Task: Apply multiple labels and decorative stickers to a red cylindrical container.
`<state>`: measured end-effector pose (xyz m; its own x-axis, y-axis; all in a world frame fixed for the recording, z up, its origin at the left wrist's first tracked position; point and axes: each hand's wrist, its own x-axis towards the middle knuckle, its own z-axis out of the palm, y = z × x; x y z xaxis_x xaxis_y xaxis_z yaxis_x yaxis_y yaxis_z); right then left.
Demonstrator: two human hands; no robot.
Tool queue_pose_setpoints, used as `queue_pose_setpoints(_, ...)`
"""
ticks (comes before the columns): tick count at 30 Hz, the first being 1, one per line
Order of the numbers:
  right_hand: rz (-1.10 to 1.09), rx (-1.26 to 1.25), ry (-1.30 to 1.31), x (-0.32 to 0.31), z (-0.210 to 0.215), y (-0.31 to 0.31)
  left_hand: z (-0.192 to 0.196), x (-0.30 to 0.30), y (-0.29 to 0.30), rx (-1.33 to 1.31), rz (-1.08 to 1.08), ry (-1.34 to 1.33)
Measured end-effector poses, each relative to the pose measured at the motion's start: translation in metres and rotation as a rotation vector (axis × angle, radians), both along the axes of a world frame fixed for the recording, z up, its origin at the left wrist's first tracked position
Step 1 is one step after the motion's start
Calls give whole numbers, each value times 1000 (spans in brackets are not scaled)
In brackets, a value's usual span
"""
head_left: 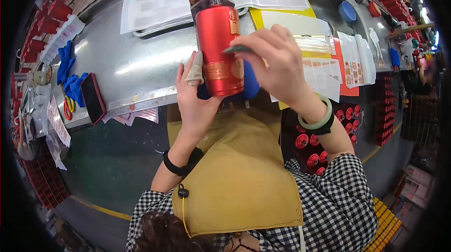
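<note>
A red bottle (213, 36) lies in front of me with its neck pointing away. Its top end sits at a dark angular holder (199, 2), and a blue pad (251, 80) shows beneath its near end. Gold labels (218, 70) are on its lower part and right side. My left hand (193, 104) steadies the bottle from the left and below, one finger wrapped in a pale cover. Pinched in my right hand (279, 62) is a thin dark green pointed tool (235, 49), its tip at the bottle's surface above the lower label.
Left on the metal bench (141, 62) are a phone (93, 98), orange-handled scissors (69, 108) and blue cloth (73, 87). Label sheets (157, 3) lie behind the bottle, more sheets (324, 71) at right. A blue bowl (347, 11) stands far right; red bottles (303, 141) stand low at right.
</note>
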<state>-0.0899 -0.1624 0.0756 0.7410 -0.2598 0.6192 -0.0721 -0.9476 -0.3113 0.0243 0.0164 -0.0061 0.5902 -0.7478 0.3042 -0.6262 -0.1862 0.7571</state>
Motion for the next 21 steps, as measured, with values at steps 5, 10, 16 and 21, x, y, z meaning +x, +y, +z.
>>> queue_pose_setpoints(5, 211, 5, -21, -15, -10, 39, -5, -7, -8, -189, 24, 498)
queue_pose_setpoints(10, -59, -61, -72, -1, -11, -5, 8, -7, -3, 4, 9, 175)
queue_pose_setpoints(16, 107, 18, 34, -11, -4, 36, 1, -11, -8, -97, 72, -79)
queue_pose_setpoints(21, -80, -75, -75, 6, -2, -14, 15, -15, -7, -93, 69, -18)
